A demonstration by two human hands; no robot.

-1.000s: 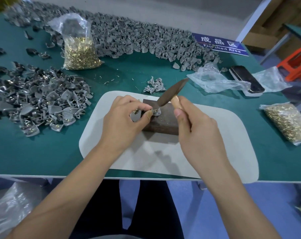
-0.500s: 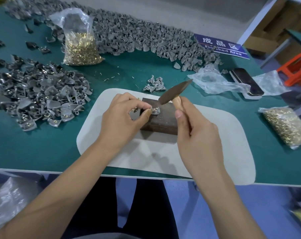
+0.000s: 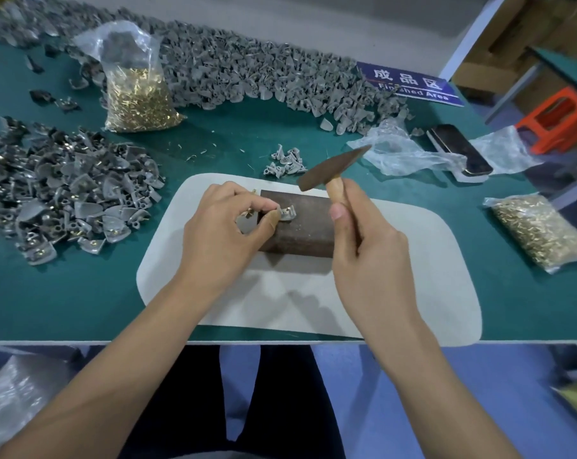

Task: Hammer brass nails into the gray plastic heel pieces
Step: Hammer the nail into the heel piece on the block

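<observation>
The worktop [image 3: 81, 293] carries a matt green covering. The pad [image 3: 412, 293] looks pale, smooth and matt. The block [image 3: 300, 233] is dark and dull. The hammer [image 3: 333, 167] has a rusty-brown metal head and pale wooden handle. The heel piece [image 3: 287, 213] is matt gray plastic.

I am sitting in a small factory workshop. My green tabletop [image 3: 81, 299] carries great heaps of gray heel pieces [image 3: 247, 77], bags of brass nails [image 3: 138, 97], and a blue sign [image 3: 412, 84] reading "Finished Area". Cardboard boxes [image 3: 512, 38] and an orange stool [image 3: 561, 117] stand behind.
</observation>
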